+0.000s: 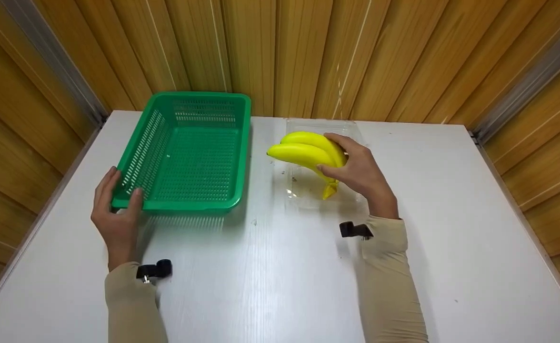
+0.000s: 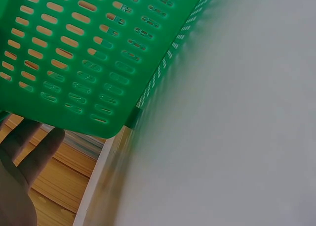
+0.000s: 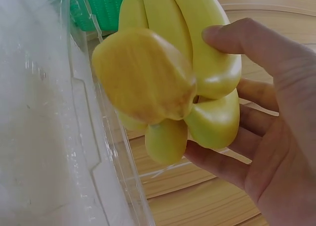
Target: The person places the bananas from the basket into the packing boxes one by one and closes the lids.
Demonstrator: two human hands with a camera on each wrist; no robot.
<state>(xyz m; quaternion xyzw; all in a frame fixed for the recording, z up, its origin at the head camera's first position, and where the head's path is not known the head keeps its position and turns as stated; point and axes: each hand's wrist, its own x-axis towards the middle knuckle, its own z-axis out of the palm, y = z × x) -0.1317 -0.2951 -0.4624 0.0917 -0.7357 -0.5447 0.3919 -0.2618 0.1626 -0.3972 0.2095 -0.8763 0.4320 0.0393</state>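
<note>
On the left of the table stands a green plastic basket (image 1: 244, 157) with slotted walls. My left hand (image 1: 115, 224) holds its near left corner, the thumb over the near rim and the fingers along the left side. In the left wrist view, fingertips (image 2: 52, 139) show beside the slotted wall. My right hand (image 1: 361, 171) grips a bunch of yellow bananas (image 1: 304, 152), thumb on the near side and fingers round the far side. Seen from the right wrist, the thick stem end of the bananas (image 3: 143, 75) faces the camera. A clear plastic tray (image 1: 304, 200) lies beneath the bunch.
The white table (image 1: 270, 286) carries all of this. Wood-patterned panels (image 1: 299, 57) rise behind it and on both sides. The basket's far end is close to the back panel. Small dark specks lie between basket and tray.
</note>
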